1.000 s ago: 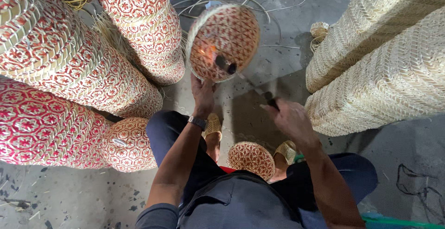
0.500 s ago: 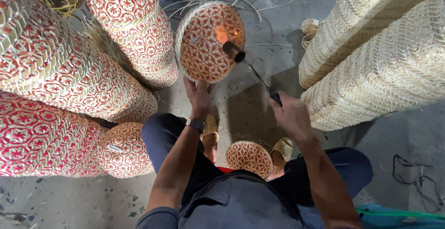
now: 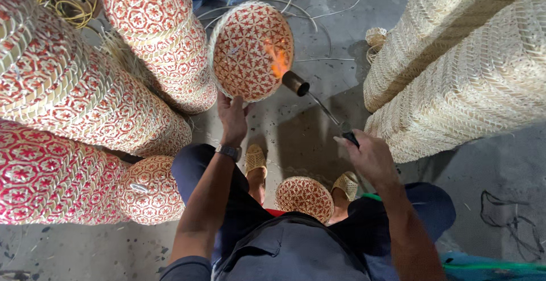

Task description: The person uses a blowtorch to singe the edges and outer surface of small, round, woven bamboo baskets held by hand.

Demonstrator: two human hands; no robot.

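The left hand (image 3: 233, 119) grips the lower rim of a round red-and-white woven basket (image 3: 250, 50), holding it up over the concrete floor (image 3: 307, 133). The right hand (image 3: 369, 158) is closed around a gas torch (image 3: 318, 99), whose flame licks the basket's right side. Singeing looks under way: another basket (image 3: 304, 198) waits between the feet, stacks (image 3: 85, 116) stand left.

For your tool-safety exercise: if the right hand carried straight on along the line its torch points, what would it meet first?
Most likely the red-and-white woven basket held up by the left hand; the right hand aims the torch there, though depth is unclear.
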